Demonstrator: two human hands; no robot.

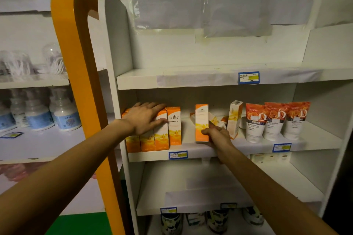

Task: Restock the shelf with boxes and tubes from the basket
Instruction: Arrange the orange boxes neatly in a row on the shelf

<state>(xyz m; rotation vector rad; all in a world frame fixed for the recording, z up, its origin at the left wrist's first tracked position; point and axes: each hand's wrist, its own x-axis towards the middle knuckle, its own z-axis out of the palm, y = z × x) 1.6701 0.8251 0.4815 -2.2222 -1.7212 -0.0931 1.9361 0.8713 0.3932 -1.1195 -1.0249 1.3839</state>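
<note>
Head view shows the right hand (214,133) gripping an upright orange box (201,123) just right of the box row (162,131) that the flat, open left hand (146,118) steadies.

White bottles (65,114) beside orange panel (80,74).
</note>
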